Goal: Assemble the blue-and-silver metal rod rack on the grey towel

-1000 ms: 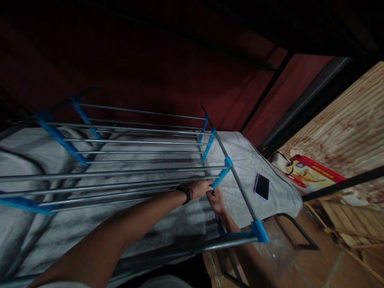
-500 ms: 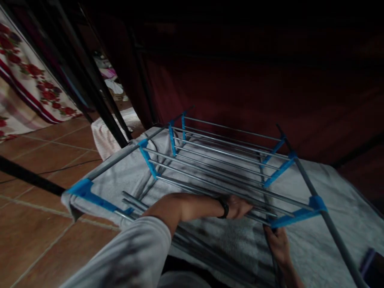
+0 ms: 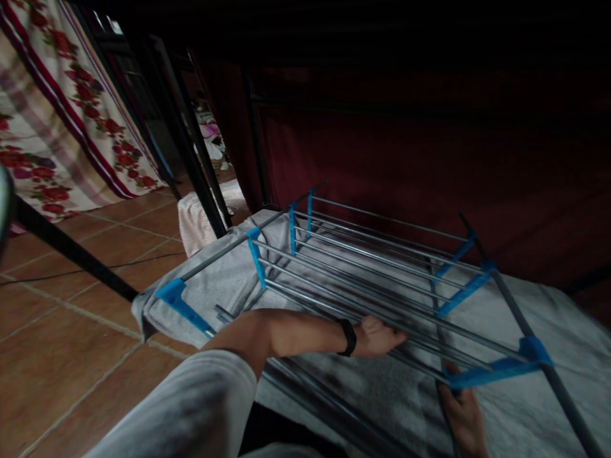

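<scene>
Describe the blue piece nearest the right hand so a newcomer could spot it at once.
Start at the grey metal drying rack lying over the white towel-covered surface. Follow its right side rail toward the camera to the blue plastic connector bar. It sits just above the right hand, nearer the camera than the other blue connectors on that rail.

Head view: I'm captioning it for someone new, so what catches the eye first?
The rack, grey rods with bright blue joints, fills the middle, lying over a pale towel. The left hand rests on its near rods, and the right hand reaches up beneath a blue bar. A floral cloth hangs at upper left.
</scene>
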Available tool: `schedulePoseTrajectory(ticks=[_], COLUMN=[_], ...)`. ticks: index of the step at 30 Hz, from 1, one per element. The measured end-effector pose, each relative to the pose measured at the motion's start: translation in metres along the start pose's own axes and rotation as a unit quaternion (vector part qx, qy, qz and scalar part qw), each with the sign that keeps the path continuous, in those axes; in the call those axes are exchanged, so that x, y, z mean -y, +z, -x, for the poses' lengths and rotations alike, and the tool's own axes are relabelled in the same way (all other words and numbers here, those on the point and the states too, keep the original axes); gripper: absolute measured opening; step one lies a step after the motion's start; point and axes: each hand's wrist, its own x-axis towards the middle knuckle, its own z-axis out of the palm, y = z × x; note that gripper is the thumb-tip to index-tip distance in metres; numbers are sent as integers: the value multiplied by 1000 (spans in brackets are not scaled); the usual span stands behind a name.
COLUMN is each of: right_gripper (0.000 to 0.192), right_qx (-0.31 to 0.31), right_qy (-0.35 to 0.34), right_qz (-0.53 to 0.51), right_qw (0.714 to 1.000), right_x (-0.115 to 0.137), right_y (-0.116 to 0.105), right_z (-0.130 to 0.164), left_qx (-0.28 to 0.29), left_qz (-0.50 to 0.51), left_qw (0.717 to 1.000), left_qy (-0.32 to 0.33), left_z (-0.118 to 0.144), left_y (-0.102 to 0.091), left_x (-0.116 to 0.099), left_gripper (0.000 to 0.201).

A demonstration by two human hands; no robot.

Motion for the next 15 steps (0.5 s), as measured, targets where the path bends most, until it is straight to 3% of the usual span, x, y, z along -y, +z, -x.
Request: schedulePoseTrajectory(ticks=[4, 9, 15], right_gripper=[43, 46, 39], right_qx=[7, 11, -4], right_qy=[-2, 10, -3], right_qz=[-4, -4, -3], right_qw=[1000, 1000, 1000], right_x=[-3, -10, -9], right_y=[0, 0, 0], right_z=[-1, -4, -2], left_qx=[8, -47, -19], left_qz=[-9, -6, -19], left_qw=[1000, 999, 1000], left_qy=[-7, 1, 5], left_z=[10, 23, 26], left_y=[-12, -30, -40], left_x=[8, 22, 9], left_gripper=[38, 36, 35])
